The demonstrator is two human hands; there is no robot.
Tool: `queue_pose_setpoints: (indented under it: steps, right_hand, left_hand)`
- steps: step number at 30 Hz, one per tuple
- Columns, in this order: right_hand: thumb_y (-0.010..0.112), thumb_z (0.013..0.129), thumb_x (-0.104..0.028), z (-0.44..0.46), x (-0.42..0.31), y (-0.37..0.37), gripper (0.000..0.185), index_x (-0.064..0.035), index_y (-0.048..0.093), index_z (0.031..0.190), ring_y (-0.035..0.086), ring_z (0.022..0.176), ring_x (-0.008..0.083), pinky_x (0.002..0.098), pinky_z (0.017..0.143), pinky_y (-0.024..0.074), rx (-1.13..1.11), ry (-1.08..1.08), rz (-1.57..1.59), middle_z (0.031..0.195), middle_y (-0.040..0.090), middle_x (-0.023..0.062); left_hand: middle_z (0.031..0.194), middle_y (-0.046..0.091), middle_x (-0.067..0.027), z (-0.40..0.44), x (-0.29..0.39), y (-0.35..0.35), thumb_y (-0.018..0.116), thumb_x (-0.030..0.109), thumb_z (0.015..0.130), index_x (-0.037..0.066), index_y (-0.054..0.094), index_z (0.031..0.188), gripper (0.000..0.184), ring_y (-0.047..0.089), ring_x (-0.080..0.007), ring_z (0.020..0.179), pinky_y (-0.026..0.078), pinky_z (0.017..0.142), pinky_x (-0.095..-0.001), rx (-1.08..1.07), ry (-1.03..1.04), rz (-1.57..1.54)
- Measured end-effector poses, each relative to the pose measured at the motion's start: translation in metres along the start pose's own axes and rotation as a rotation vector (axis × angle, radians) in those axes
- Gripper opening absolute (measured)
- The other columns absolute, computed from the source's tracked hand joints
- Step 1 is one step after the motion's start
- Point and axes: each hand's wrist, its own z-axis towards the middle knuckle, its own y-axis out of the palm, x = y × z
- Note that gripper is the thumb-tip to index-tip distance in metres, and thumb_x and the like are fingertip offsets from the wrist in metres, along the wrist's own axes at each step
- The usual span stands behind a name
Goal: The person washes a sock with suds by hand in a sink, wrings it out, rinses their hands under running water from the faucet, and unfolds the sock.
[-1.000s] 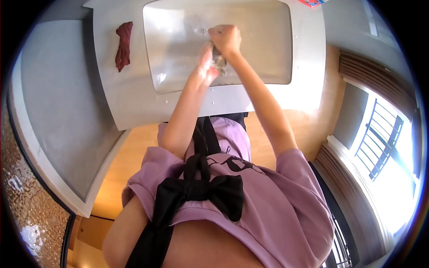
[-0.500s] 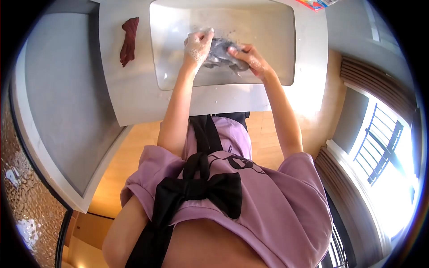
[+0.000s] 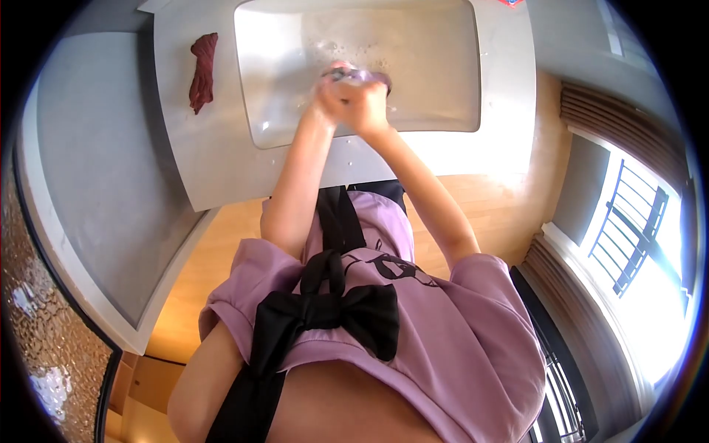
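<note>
My left hand [image 3: 325,100] and my right hand [image 3: 363,105] are pressed together over the near part of the sink basin [image 3: 436,74]. Both are closed around a wet, dark grey cloth [image 3: 380,78], which shows only at the far side of my fingers. Most of the cloth is hidden by my hands. Suds and small bubbles lie on the basin floor just beyond them. A twisted dark red cloth [image 3: 202,72] rests on the white counter [image 3: 210,155], left of the basin.
A corner of a red and blue packet [image 3: 511,2] shows at the counter's far right edge. A grey panel [image 3: 103,148] stands on the left. On the right are a window [image 3: 628,221] and brown curtains [image 3: 620,125].
My hands were spread apart with the grey cloth stretched between them half a second ago. They have come together, bunching it up. The red cloth lies unmoved on the counter.
</note>
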Motion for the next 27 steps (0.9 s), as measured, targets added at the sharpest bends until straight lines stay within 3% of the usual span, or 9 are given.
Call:
queue_pose_setpoints:
  steps: [2, 3, 4, 6, 9, 16, 20, 22, 27]
  right_hand:
    - [0.056, 0.067, -0.018, 0.002, 0.025, 0.019, 0.026, -0.0053, 0.048, 0.045, 0.044, 0.036, 0.0267, 0.0326, 0.039, 0.0356, 0.014, 0.357, -0.270, 0.040, 0.042, 0.0099]
    - [0.055, 0.066, -0.018, 0.011, 0.043, 0.016, 0.025, -0.0028, 0.049, 0.047, 0.045, 0.037, 0.0279, 0.0335, 0.040, 0.0371, 0.036, 0.597, -0.105, 0.042, 0.044, 0.0125]
    - [0.053, 0.066, -0.019, 0.017, 0.056, 0.012, 0.025, -0.0003, 0.050, 0.048, 0.045, 0.038, 0.0291, 0.0344, 0.042, 0.0385, 0.055, 0.838, 0.061, 0.044, 0.046, 0.0151]
    - [0.059, 0.064, -0.020, 0.014, 0.042, 0.007, 0.025, 0.0038, 0.056, 0.056, 0.049, 0.046, 0.0170, 0.0317, 0.050, 0.0424, -0.059, 0.828, 0.240, 0.049, 0.054, 0.0118]
    - [0.057, 0.061, -0.019, -0.019, 0.038, 0.051, 0.020, -0.0013, 0.057, 0.053, 0.054, 0.048, 0.0296, 0.0371, 0.051, 0.0438, -0.200, 0.291, -0.058, 0.052, 0.053, 0.0174]
    - [0.060, 0.063, -0.033, 0.028, 0.038, 0.022, 0.029, -0.0042, 0.062, 0.060, 0.056, 0.061, 0.0349, 0.0398, 0.062, 0.0462, -0.262, 0.755, 0.084, 0.063, 0.057, 0.0206]
    - [0.059, 0.063, -0.034, 0.004, 0.012, 0.027, 0.030, -0.0034, 0.061, 0.059, 0.057, 0.063, 0.0355, 0.0406, 0.062, 0.0461, -0.288, 0.490, 0.080, 0.062, 0.056, 0.0221]
    - [0.059, 0.063, -0.033, 0.022, 0.044, 0.035, 0.029, -0.0035, 0.061, 0.060, 0.056, 0.063, 0.0361, 0.0404, 0.062, 0.0462, -0.223, 0.774, -0.012, 0.062, 0.056, 0.0213]
    - [0.059, 0.070, -0.033, 0.033, 0.081, 0.008, 0.035, 0.0004, 0.058, 0.060, 0.053, 0.053, 0.0217, 0.0321, 0.056, 0.0436, -0.191, 0.812, 0.408, 0.054, 0.055, 0.0095]
  left_hand:
    - [0.072, 0.057, -0.0031, -0.039, -0.020, 0.081, 0.046, 0.028, 0.081, 0.009, 0.053, 0.081, 0.020, 0.055, -0.0158, 0.064, 0.047, 0.056, -0.0312, 0.354, 0.172, 0.303]
    - [0.085, 0.058, -0.0048, -0.005, -0.006, 0.010, 0.050, 0.033, 0.080, 0.007, 0.052, 0.096, 0.031, 0.056, -0.0158, 0.077, 0.049, 0.064, -0.0319, -0.299, -0.116, 0.149]
    - [0.094, 0.056, -0.0059, 0.003, -0.020, 0.004, 0.047, 0.031, 0.082, 0.007, 0.048, 0.103, 0.032, 0.056, -0.0164, 0.082, 0.049, 0.068, -0.0323, -0.046, 0.036, 0.320]
    - [0.098, 0.055, -0.0070, -0.035, -0.032, 0.044, 0.043, 0.030, 0.084, 0.006, 0.046, 0.105, 0.032, 0.056, -0.0186, 0.081, 0.049, 0.067, -0.0322, 0.102, 0.175, 0.382]
    - [0.095, 0.056, -0.0098, -0.014, -0.012, 0.014, 0.040, 0.035, 0.083, 0.003, 0.046, 0.106, 0.039, 0.057, -0.0209, 0.077, 0.049, 0.066, -0.0355, -0.176, 0.061, 0.178]
    - [0.102, 0.051, -0.0079, -0.037, -0.029, 0.064, 0.039, 0.034, 0.085, 0.005, 0.043, 0.110, 0.038, 0.053, -0.0192, 0.090, 0.046, 0.075, -0.0316, 0.391, 0.174, 0.389]
    - [0.105, 0.050, -0.0091, -0.002, -0.014, -0.012, 0.034, 0.038, 0.086, 0.008, 0.041, 0.112, 0.041, 0.053, -0.0191, 0.089, 0.046, 0.073, -0.0308, -0.625, 0.060, 0.020]
    - [0.106, 0.050, -0.0091, -0.028, -0.020, 0.061, 0.032, 0.038, 0.087, 0.008, 0.041, 0.112, 0.040, 0.053, -0.0192, 0.089, 0.047, 0.069, -0.0322, 0.424, 0.168, 0.451]
    - [0.101, 0.054, -0.0047, -0.031, -0.005, 0.074, 0.039, 0.032, 0.087, 0.008, 0.047, 0.108, 0.033, 0.053, -0.0160, 0.091, 0.046, 0.076, -0.0307, 0.361, 0.183, 0.571]
